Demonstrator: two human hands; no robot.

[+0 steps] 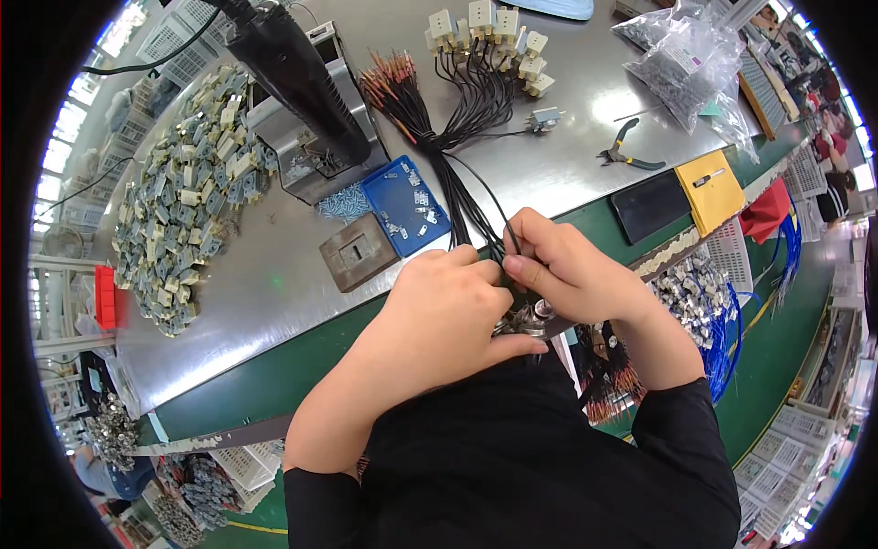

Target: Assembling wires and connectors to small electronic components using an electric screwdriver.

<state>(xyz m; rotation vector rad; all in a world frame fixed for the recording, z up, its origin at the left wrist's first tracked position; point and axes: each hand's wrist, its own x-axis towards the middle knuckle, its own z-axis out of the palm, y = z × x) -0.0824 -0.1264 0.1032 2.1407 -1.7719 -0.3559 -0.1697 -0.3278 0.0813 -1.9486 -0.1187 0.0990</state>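
My right hand [569, 273] pinches a thin black wire [501, 212] between thumb and forefinger, near the table's front edge. Beside it, my left hand [453, 297] is curled over a silvery metal part [529, 320], which it mostly hides. The wire belongs to a bundle of black wires [450, 178] running away from me across the table. At its far end are several pale box-shaped connectors [482, 20], and a fan of reddish-brown wire tips [393, 78]. One connector [543, 119] lies apart, to the right.
A black powered screwdriver [297, 82] hangs above a metal box [315, 183]. Near it are a blue tray [426, 240] of small metal pieces, a brown block [358, 253] and heaped connectors [197, 192]. Rightward lie cutting pliers [631, 157], a phone [649, 209], a yellow pad [718, 206] and plastic bags [686, 69].
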